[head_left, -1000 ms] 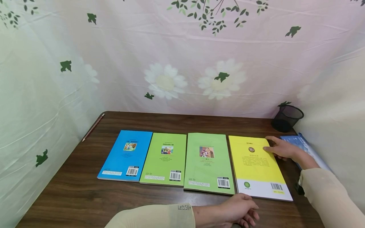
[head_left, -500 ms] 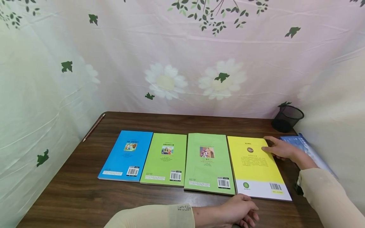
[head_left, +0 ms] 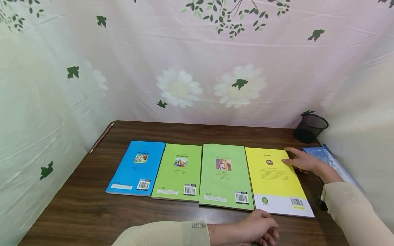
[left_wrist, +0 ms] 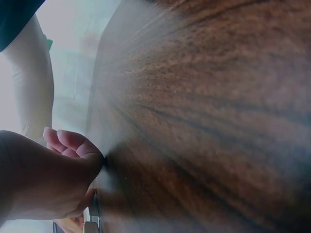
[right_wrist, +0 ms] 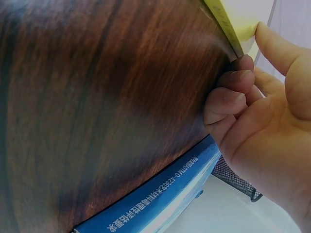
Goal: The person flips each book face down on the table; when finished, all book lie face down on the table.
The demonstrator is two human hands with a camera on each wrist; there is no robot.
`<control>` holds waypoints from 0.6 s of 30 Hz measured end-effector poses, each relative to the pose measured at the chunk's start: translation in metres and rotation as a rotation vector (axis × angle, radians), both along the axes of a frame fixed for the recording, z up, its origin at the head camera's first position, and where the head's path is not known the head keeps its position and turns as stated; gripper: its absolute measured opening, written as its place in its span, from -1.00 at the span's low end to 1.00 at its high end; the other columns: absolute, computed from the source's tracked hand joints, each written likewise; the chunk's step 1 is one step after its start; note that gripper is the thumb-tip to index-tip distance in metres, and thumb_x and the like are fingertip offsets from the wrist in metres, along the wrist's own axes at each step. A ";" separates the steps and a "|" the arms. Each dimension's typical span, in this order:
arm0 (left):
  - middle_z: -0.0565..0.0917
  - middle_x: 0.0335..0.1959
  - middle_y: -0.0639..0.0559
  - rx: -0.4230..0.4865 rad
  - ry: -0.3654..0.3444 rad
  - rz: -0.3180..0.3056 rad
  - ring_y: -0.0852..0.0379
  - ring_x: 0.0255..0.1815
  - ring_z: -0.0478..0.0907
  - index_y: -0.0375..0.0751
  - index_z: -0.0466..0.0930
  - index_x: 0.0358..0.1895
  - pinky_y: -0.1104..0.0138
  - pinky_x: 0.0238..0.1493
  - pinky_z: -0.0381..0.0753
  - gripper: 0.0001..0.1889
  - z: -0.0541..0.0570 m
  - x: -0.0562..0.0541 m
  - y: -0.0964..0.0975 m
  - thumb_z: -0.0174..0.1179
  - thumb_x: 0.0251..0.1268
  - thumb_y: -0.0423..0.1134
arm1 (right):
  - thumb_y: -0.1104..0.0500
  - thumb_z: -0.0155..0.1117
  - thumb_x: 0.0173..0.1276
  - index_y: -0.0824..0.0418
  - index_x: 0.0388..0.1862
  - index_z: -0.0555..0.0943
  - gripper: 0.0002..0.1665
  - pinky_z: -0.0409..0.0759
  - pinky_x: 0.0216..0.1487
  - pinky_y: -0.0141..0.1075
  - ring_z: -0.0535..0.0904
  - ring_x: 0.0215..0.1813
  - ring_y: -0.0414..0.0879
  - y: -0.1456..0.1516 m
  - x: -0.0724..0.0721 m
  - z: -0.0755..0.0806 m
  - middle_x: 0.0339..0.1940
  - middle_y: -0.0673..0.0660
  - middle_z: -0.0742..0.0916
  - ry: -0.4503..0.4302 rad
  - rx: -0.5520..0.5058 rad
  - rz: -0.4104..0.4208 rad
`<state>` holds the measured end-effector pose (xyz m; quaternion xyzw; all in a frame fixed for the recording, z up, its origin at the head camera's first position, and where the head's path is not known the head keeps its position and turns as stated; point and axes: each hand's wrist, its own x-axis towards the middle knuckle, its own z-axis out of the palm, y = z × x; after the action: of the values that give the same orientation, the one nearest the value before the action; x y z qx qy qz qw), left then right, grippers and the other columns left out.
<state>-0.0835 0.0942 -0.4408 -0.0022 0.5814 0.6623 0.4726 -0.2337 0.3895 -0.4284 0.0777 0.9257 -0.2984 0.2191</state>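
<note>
In the head view a yellow book [head_left: 274,171] with a white lower band lies flat at the right end of a row. My right hand [head_left: 304,162] pinches its right edge near the far corner. In the right wrist view the thumb [right_wrist: 277,48] lies on the cover, with curled fingers [right_wrist: 228,102] against the edge. My left hand [head_left: 257,227] rests by the book's near left corner, its fingers loosely curled; contact there is hard to make out. Left of the yellow book lie a light green book [head_left: 226,177], another green book [head_left: 178,171] and a blue book [head_left: 136,167].
A black mesh pen holder [head_left: 310,128] stands at the back right corner. Beside the right arm lies a blue-and-white pack [head_left: 332,164], partly hidden. A pencil [head_left: 102,137] lies along the left edge of the dark wooden table [head_left: 83,205]. Patterned cloth surrounds the table.
My right hand has shifted the yellow book slightly left, up beside the light green book. The left hand and the other books have stayed nearly in place.
</note>
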 end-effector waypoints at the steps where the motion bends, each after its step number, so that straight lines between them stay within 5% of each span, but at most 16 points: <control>1: 0.50 -0.61 0.11 -0.002 0.004 -0.001 0.31 -0.73 0.34 -0.28 0.35 0.10 0.58 -0.72 0.27 -0.71 0.000 0.000 0.000 0.10 0.38 -0.32 | -0.16 0.18 0.47 0.35 0.60 -0.10 0.05 0.35 -0.53 -0.32 0.33 -0.58 -0.07 0.000 0.000 0.000 -0.57 0.08 0.48 0.001 -0.001 0.000; 18: 0.49 -0.64 0.11 0.015 0.009 -0.013 0.32 -0.75 0.34 -0.18 0.42 -0.22 0.57 -0.75 0.26 -0.95 -0.002 -0.002 0.000 0.10 0.37 -0.32 | -0.18 0.17 0.48 0.36 0.59 -0.09 0.05 0.35 -0.53 -0.33 0.32 -0.58 -0.08 -0.001 0.000 -0.001 -0.58 0.06 0.46 0.008 0.010 0.009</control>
<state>-0.0858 0.0937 -0.4425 0.0081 0.5785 0.6637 0.4741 -0.2334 0.3886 -0.4295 0.0733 0.9285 -0.2928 0.2164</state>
